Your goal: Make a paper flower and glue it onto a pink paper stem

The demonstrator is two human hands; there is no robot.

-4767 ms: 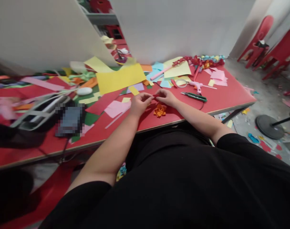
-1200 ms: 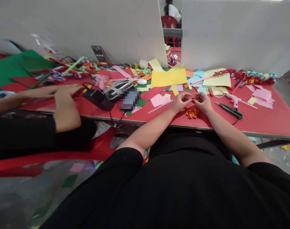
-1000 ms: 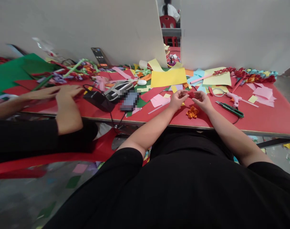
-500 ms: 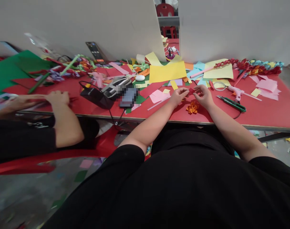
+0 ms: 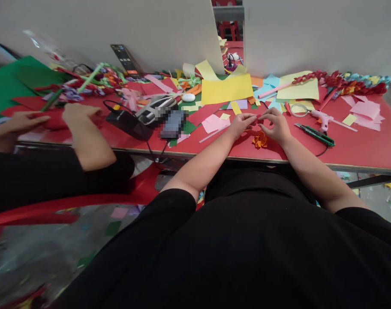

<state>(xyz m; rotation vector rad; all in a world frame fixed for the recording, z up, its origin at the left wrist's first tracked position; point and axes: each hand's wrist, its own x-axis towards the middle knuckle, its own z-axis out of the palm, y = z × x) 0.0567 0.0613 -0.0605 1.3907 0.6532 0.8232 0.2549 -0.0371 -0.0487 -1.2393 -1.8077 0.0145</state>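
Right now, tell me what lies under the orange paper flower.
Red tabletop shows around the orange paper flower, near the right hand; whatever lies directly beneath the flower is covered and cannot be seen.

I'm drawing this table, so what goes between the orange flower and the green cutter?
The right hand, with its wrist, comes between the orange flower and the green cutter in the head view.

The bare left forearm [image 5: 206,165] slants far and right, the bare right forearm [image 5: 317,171] far and left. The left hand [image 5: 241,125] pinches thumb against fingers; the right hand [image 5: 275,125] curls more loosely, fingertips nearly meeting the left's.
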